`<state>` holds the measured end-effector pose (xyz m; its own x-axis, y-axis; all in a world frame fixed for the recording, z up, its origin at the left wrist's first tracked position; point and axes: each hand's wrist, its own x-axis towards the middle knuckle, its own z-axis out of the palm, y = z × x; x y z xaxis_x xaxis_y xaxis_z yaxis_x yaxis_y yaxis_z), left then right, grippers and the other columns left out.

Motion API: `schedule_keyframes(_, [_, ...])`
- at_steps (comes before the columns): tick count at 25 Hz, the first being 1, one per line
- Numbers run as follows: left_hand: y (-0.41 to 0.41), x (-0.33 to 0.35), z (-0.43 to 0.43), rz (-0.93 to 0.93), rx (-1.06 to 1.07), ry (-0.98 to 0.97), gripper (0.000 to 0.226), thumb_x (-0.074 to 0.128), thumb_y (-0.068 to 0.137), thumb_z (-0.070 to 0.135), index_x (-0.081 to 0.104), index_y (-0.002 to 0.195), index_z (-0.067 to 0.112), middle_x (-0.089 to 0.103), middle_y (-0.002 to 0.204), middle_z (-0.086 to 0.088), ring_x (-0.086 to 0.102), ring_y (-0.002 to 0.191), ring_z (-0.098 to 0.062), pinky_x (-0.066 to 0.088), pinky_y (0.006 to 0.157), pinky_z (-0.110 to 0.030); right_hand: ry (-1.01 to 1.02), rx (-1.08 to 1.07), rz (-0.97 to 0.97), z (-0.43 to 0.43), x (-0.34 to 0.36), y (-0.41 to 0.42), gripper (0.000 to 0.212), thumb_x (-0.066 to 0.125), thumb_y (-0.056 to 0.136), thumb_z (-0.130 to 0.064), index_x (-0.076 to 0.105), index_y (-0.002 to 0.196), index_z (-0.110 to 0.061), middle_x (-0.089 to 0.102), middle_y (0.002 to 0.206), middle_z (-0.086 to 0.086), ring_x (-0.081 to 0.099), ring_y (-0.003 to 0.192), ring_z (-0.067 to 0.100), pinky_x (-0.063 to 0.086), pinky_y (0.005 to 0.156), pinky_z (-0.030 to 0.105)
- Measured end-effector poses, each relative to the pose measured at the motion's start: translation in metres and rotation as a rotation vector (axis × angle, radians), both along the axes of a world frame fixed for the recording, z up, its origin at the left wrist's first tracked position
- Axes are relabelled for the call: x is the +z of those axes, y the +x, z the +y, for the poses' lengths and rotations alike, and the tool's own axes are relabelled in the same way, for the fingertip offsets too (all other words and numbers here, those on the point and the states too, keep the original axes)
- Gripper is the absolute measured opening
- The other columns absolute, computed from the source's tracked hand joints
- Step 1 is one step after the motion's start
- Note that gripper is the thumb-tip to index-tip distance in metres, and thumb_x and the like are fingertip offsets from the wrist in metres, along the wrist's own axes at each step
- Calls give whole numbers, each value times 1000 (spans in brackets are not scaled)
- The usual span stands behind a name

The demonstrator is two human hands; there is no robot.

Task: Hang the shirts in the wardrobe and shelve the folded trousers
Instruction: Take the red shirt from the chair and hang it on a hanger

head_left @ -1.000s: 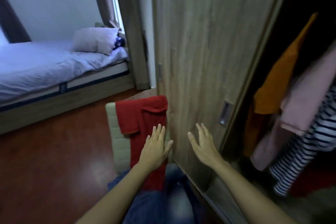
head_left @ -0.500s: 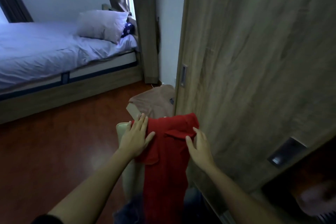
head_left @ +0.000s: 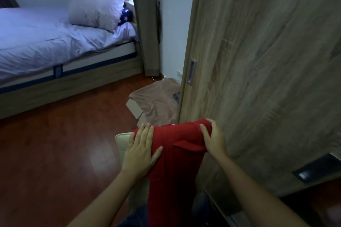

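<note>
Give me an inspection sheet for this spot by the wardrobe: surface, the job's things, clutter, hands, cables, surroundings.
Surface: red-brown wooden floor; a cream chair back bears the shirt.
Job's things: red shirt draped over the chair back; tan garment lying on a cardboard box.
Clutter: nothing seen.
Hands: left hand flat on one shoulder of the red shirt; right hand grips the other shoulder.
Cables: what looks like a thin pale cord on the floor near a wall socket.
Surroundings: wardrobe door on the right; bed with pillow; curtain.
</note>
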<state>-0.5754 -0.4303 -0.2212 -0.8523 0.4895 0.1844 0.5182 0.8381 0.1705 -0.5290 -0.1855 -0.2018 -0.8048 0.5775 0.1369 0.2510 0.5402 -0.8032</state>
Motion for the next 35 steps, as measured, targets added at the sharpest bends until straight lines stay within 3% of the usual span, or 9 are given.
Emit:
schedule_keyframes(6, [2, 5, 1, -17, 5, 50, 80, 11, 92, 63, 47, 133, 5, 54, 135, -12, 38, 132, -27, 10, 113, -38, 135, 40, 71, 3, 27, 8, 20, 65, 86, -22, 66, 97, -5, 66, 96, 11, 61, 86, 20, 40, 75, 19])
schedule_keyframes(12, [12, 107, 43, -178, -103, 653, 58, 57, 85, 28, 43, 136, 7, 44, 139, -9, 40, 130, -23, 28, 105, -28, 158, 219, 366, -26, 126, 45, 9, 63, 87, -21, 68, 83, -15, 57, 82, -8, 55, 78, -3, 38, 75, 5])
schedule_keyframes(16, [51, 191, 76, -278, -629, 552, 64, 62, 77, 31, 43, 137, 20, 36, 145, 10, 32, 133, -3, 23, 106, -13, 213, 216, 571, -30, 199, 104, 6, 62, 87, -19, 66, 83, -18, 57, 82, -8, 55, 80, -4, 38, 75, 6])
schedule_keyframes(19, [88, 216, 92, -271, -744, 631, 54, 67, 75, 48, 60, 119, 17, 65, 117, 4, 59, 109, -10, 45, 96, -25, 320, 126, 667, -18, 240, 161, 6, 63, 86, -18, 67, 81, -16, 58, 80, -5, 56, 78, -2, 39, 74, 8])
schedule_keyframes(24, [139, 197, 118, -305, -789, 453, 52, 63, 69, 67, 63, 98, 25, 68, 91, 15, 64, 84, 0, 50, 78, -23, 558, -166, 643, 33, 278, 274, 8, 65, 85, -19, 67, 80, -13, 55, 78, -2, 48, 72, -3, 33, 71, 1])
schedule_keyframes(27, [172, 191, 136, -303, -815, 384, 37, 59, 71, 64, 57, 85, 30, 60, 80, 26, 53, 69, 10, 40, 62, -12, 675, -298, 502, 70, 288, 350, 8, 65, 84, -20, 67, 81, -13, 53, 78, -2, 46, 72, -1, 35, 70, 7])
schedule_keyframes(29, [181, 206, 143, -291, -822, 356, 15, 70, 77, 39, 58, 84, 44, 60, 78, 33, 55, 68, 13, 40, 61, -7, 774, -246, 233, 89, 287, 394, 8, 66, 84, -21, 65, 86, -14, 51, 83, -2, 47, 76, 6, 39, 71, 22])
schedule_keyframes(30, [182, 222, 148, -276, -829, 338, 33, 74, 78, 19, 60, 84, 48, 63, 77, 32, 57, 69, 12, 43, 61, -6, 822, -192, 99, 95, 286, 420, 9, 67, 84, -21, 61, 87, -14, 49, 84, -1, 47, 77, 9, 40, 70, 27])
schedule_keyframes(35, [235, 302, 180, -229, -836, 407, 39, 63, 70, -18, 61, 97, 10, 61, 89, -8, 59, 80, -22, 49, 60, -18, 842, -47, -308, 104, 292, 519, 28, 51, 82, -2, 66, 82, -27, 55, 106, -3, 56, 93, 15, 49, 78, 35])
